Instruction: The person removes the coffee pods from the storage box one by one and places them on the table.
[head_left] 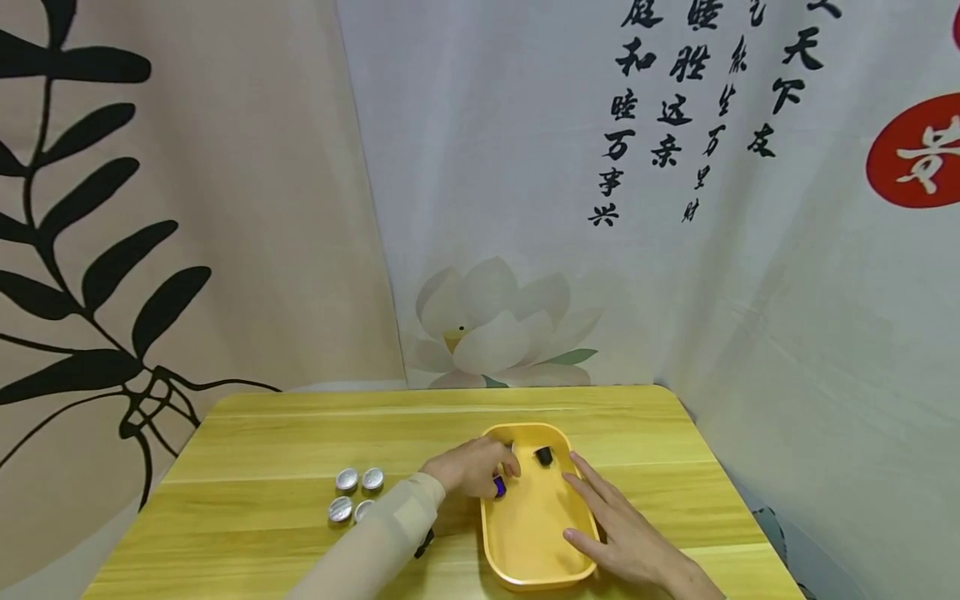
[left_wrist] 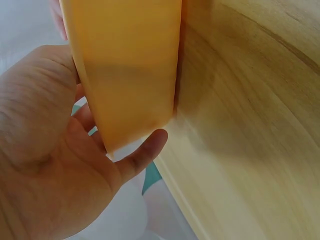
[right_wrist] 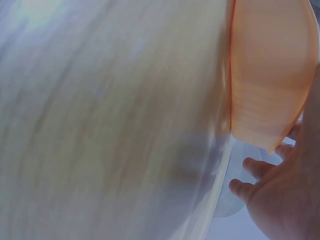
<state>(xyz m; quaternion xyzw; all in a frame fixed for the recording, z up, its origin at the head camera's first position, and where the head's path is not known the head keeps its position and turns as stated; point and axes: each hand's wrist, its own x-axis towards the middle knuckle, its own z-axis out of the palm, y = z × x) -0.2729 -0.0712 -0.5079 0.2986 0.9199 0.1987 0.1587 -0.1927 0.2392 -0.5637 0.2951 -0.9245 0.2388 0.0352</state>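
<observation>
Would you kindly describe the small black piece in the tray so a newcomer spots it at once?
On the yellow wood-grain table sits a yellow rectangular tray with rounded corners. Look inside, toward the far end, right of the left hand. The small, blocky black piece is untouched, its colour setting it apart from the small purple piece by that hand.

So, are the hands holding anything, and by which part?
I can't tell whether the left hand pinches anything inside the yellow tray; the right hand only rests at its rim.
</observation>
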